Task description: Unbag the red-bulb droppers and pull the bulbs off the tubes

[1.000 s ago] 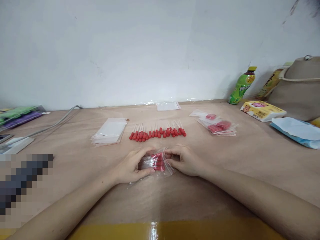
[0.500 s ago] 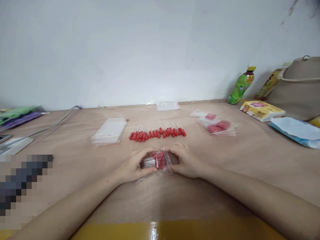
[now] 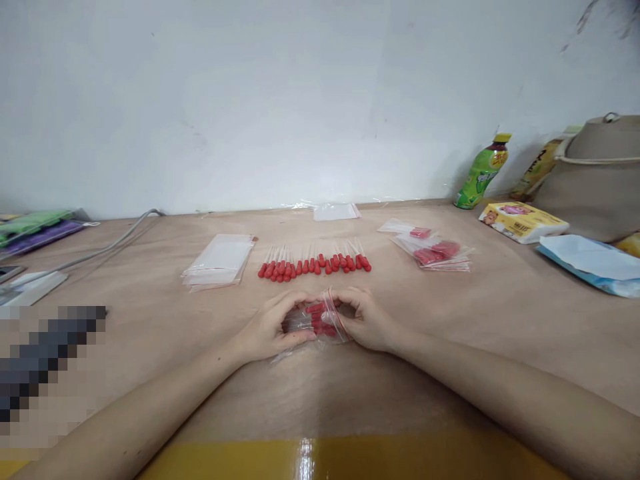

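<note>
A clear zip bag is held between my two hands near the front of the table. Inside it lie several glass droppers with red rubber bulbs, their tubes pointing left. My left hand curls round the tube end of the bag. At the red-striped zip edge, the fingers and thumb of my right hand pinch the plastic. Beyond my hands, a row of loose red-bulbed droppers rests on the table with bulbs toward me.
Flat zip bags are stacked at left, and another white bag lies by the wall. Filled bags sit at right. Farther right stand a green bottle, a tissue pack and a grey bag. A cable crosses the left side.
My right hand has shifted slightly and its fingers have closed in at the zip edge. The red bulbs inside the bag now look more spread apart.
</note>
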